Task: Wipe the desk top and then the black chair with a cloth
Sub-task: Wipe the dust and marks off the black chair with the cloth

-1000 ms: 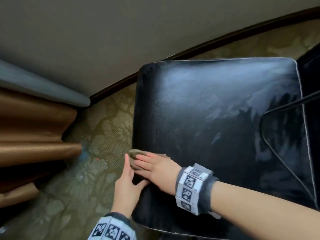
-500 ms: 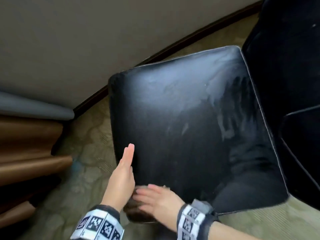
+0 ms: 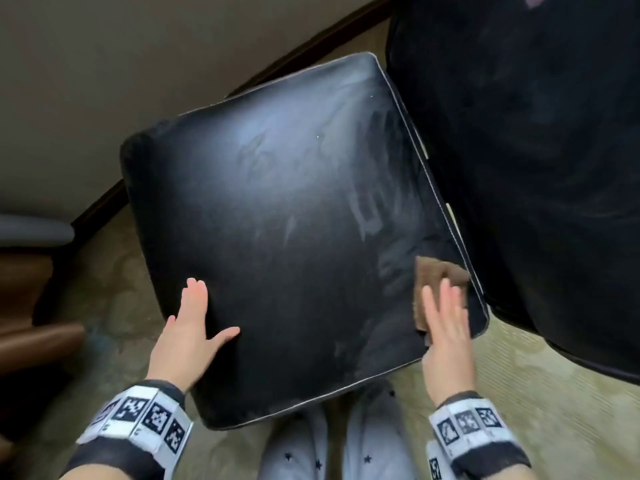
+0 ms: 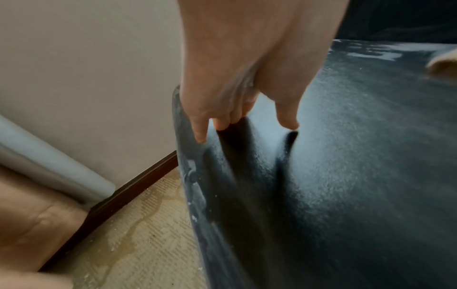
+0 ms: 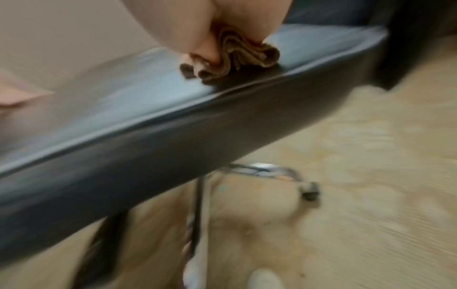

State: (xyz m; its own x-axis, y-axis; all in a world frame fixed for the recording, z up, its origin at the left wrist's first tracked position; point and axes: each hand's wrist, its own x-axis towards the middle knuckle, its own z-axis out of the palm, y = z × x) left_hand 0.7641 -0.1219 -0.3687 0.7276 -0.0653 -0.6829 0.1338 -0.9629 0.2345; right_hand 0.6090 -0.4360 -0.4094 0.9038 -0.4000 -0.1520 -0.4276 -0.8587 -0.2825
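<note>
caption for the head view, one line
Right hand presses brown cloth on black chair seat; left hand steadies it.

The broad middle and far part of the chair seat (image 3: 277, 209) lie bare, giving a hand free passage across them. At the seat's near left edge the left hand (image 3: 188, 336) lies flat with fingers spread, and at its near right corner the right hand (image 3: 446, 327) presses the folded brown cloth (image 3: 438, 275), so both near corners are taken. Along the seat's right edge the dark backrest (image 3: 519, 168) rises as a barrier, while the wall (image 3: 121, 64) stands close beyond its far left side.
</note>
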